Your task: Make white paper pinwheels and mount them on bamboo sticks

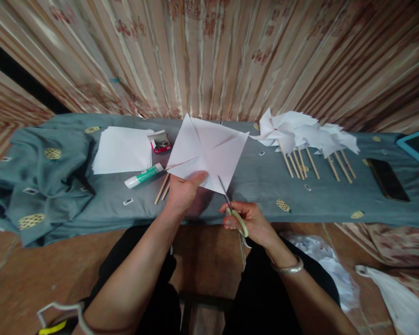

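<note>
My left hand (186,188) grips a square sheet of white paper (212,139) by its near edge, thumb on top. Slits run inward from several of the sheet's corners. In my right hand (246,221) is a pair of scissors (237,220) with pale green handles. Their blades meet the paper near its lower right corner. Left of the sheet lie a green and white glue stick (145,176), a small red box (160,143) of small dark metal pieces, and two wooden sticks (161,188), partly hidden by the sheet and my hand.
A stack of white paper (122,149) lies at the left, beside bunched cloth (52,172). Several white paper pinwheels (300,132) on sticks lie to the right, then a black phone (387,179) and a blue-framed device (417,146). A curtain (209,56) hangs behind.
</note>
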### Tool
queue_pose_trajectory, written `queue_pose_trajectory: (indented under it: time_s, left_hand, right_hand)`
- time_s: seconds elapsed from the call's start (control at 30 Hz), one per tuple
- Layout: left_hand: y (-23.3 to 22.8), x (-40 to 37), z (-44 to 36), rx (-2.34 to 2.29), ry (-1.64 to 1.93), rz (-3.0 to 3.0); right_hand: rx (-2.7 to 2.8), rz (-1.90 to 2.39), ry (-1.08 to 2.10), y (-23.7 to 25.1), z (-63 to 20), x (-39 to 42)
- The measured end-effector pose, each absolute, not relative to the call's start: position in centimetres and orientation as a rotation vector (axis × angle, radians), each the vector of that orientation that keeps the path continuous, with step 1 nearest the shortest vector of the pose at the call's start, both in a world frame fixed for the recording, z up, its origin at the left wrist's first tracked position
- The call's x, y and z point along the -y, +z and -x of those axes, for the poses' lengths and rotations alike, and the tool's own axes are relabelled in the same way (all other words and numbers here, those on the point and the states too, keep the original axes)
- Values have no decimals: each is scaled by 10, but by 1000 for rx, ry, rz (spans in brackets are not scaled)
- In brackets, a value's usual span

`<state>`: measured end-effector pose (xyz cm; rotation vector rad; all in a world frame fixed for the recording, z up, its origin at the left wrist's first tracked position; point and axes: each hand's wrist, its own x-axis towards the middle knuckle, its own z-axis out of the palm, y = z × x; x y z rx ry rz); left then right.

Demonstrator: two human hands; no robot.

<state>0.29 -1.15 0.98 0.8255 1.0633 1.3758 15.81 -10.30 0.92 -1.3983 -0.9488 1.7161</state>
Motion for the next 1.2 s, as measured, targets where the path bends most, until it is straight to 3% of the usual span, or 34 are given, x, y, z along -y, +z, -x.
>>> queue_pose_trajectory:
  time_s: [1.2]
  left_hand:
    - [20,22,-10,-1108,1234,-952]
  right_hand:
    - [905,1396,1703,16,-156,100]
